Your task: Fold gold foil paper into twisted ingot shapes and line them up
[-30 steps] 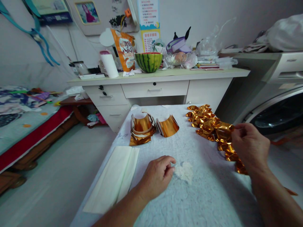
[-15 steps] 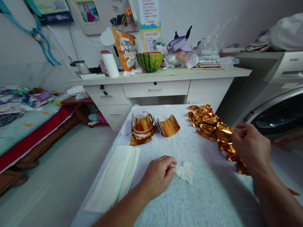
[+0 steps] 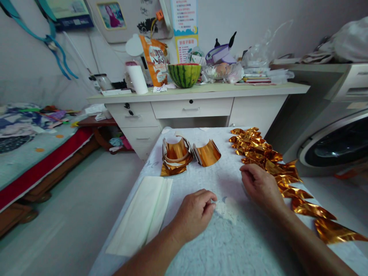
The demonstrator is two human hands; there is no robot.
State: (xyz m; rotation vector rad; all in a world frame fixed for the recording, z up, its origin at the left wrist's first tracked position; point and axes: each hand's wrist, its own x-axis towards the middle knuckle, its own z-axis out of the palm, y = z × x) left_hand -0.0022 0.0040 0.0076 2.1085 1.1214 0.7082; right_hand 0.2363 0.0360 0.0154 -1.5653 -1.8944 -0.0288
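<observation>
My left hand (image 3: pixel 197 212) rests loosely curled on the cloth-covered table (image 3: pixel 244 237), thumb and index a little apart, nothing visible in it. My right hand (image 3: pixel 261 186) hovers left of a row of twisted gold foil pieces (image 3: pixel 271 168). Its fingers are half bent and I see nothing between them. Beyond both hands stands a curled stack of gold foil sheets (image 3: pixel 176 155), with a smaller curved stack of gold foil (image 3: pixel 208 153) beside it. Folded whitish paper sheets (image 3: pixel 138 214) lie left of my left hand.
Behind the table is a white desk (image 3: pixel 161 97) carrying half a watermelon (image 3: pixel 184 75), an orange snack pouch (image 3: pixel 155 61) and plastic bags. A washing machine (image 3: pixel 333 111) stands at the right. On the left is a bed (image 3: pixel 51 149).
My right hand has moved left off the foil row, where a gold piece now lies spread near its wrist. My left hand has stayed in place. The view has shifted slightly.
</observation>
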